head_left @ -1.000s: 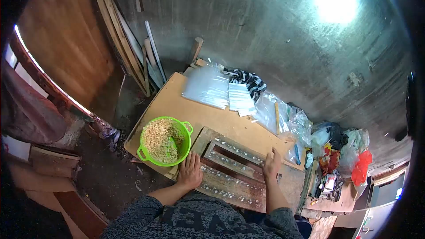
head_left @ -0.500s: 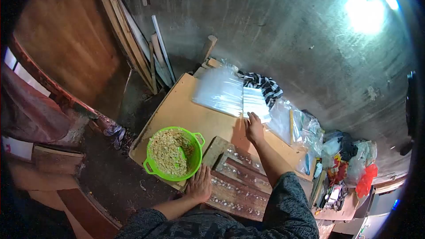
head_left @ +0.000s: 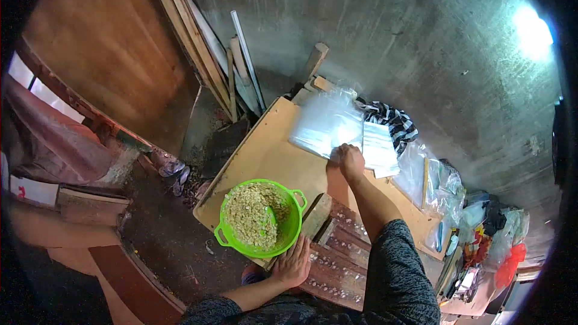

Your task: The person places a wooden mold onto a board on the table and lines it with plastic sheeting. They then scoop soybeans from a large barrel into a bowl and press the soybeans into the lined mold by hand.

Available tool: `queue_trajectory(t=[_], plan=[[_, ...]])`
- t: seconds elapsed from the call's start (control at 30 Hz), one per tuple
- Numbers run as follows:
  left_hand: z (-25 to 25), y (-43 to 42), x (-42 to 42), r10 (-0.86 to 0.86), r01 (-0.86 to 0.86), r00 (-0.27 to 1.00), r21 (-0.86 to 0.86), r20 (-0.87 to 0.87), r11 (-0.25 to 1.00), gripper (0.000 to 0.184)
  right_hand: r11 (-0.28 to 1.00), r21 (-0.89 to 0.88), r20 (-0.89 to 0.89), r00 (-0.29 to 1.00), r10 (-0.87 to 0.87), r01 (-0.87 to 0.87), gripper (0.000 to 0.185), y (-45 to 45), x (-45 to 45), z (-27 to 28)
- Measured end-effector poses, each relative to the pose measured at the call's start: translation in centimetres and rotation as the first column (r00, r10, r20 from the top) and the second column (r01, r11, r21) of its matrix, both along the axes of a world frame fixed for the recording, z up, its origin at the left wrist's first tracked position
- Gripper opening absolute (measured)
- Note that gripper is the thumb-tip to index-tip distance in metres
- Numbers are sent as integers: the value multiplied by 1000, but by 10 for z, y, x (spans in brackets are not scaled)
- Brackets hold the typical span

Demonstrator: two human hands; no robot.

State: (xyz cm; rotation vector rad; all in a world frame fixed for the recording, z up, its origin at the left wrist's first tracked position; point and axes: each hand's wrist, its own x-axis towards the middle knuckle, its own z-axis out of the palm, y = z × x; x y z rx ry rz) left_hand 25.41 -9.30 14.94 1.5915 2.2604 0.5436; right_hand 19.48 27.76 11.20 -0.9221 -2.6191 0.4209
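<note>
My left hand [head_left: 293, 263] lies flat with its fingers out, on a wooden board beside a green plastic colander-like basin [head_left: 295, 219]. Chopped pale nut-like pieces [head_left: 244, 207] fill much of the basin, and a green scoop [head_left: 269, 216] is stuck in them. My right hand [head_left: 350, 161] is at the near right corner of a stack of clear plastic bags [head_left: 322, 129], its fingers curled together on the edge. Its fingertips are partly hidden. Just right of that hand lies a stack of white flat packets or sheets [head_left: 379, 149].
The tan tabletop [head_left: 259, 156] carries these things. In front is a grooved wooden mould [head_left: 340, 250] scattered with pale crumbs. More clear plastic [head_left: 409, 171] and a striped cloth [head_left: 391, 120] lie along the wall. Planks [head_left: 198, 42] lean at the left; mixed bags [head_left: 506, 235] crowd the right.
My right hand has moved from the white stack's near edge to the clear bags' corner, its fingers now curled. The left hand stays flat beside the basin. The view has shifted.
</note>
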Motion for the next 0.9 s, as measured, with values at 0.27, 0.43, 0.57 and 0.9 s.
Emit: queue_trajectory(t=[0.27, 0.43, 0.57, 0.9], plan=[[-2, 0, 0, 7, -8, 999, 27, 31, 1000, 63, 998, 44, 89, 995, -52, 48, 5, 13, -11, 43], [-4, -2, 2, 13, -19, 998, 91, 57, 996, 61, 966, 209, 34, 988, 151, -154, 4, 21, -25, 104], [-2, -4, 2, 15, -11, 996, 51, -83, 999, 65, 944, 311, -114, 981, 155, -113, 4, 25, -31, 162], [-29, -2, 9, 53, -55, 998, 180, 16, 982, 60, 971, 239, -435, 895, 94, 15, 4, -30, 49, 271]])
